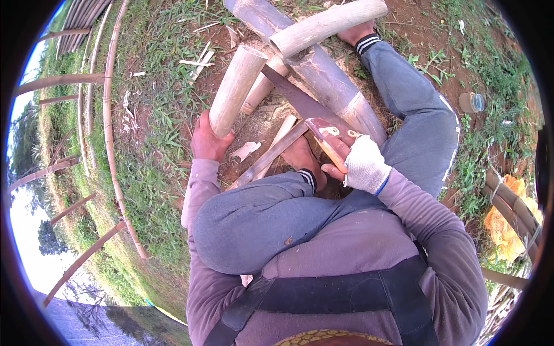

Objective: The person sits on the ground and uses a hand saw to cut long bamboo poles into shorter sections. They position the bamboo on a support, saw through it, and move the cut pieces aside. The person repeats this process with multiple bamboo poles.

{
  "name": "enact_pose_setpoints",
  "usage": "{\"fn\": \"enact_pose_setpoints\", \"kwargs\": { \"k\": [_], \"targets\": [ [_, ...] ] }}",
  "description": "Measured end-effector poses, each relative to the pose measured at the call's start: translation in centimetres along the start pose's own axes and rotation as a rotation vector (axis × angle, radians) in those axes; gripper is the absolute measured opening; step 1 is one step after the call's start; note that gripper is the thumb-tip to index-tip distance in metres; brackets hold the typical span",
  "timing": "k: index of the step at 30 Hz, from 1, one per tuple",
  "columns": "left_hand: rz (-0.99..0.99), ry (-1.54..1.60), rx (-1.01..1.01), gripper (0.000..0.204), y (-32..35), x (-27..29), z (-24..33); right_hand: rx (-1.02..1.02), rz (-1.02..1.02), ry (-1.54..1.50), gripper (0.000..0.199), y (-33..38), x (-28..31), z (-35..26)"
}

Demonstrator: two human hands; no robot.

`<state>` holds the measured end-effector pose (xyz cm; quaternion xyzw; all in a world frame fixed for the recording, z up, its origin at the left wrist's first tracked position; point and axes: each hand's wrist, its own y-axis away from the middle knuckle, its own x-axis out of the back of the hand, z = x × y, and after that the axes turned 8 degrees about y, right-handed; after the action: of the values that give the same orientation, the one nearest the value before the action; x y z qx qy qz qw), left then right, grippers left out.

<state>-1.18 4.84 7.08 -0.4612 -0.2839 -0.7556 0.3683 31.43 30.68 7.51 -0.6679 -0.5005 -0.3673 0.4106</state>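
My left hand (211,137) is closed around the lower end of a pale, cut bamboo section (238,86), which it holds tilted with its far end up. In my right hand (365,164), which wears a white fingerless glove, is the handle of a handsaw (300,99). The saw's dark blade points away to the far left, and its tip reaches beside the held section. Behind the blade lies a thick greyish bamboo pole (340,86). Another pale bamboo section (329,27) rests across that pole, and a shorter bamboo piece (261,86) is partly hidden behind the blade and the held section.
Split bamboo strips (271,154) lie by my bare foot (301,155). Sawdust and shavings (247,151) cover the soil. A small container (472,102) stands at right, near bundled poles (513,210) and an orange sack (501,233). A bamboo rail fence (109,115) runs along the left.
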Motion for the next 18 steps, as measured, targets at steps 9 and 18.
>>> {"fn": "enact_pose_setpoints", "kwargs": {
  "k": [9,18],
  "targets": [
    [-0.300,-0.282,-0.464,0.079,1.0,7.8,14.9,0.221,0.359,0.120,0.065,-7.0,8.3,-5.2],
    [-0.453,-0.497,-1.101,0.068,6.9,8.5,39.3,-0.318,0.151,0.340,0.052,6.2,20.3,-0.5]
  ]
}}
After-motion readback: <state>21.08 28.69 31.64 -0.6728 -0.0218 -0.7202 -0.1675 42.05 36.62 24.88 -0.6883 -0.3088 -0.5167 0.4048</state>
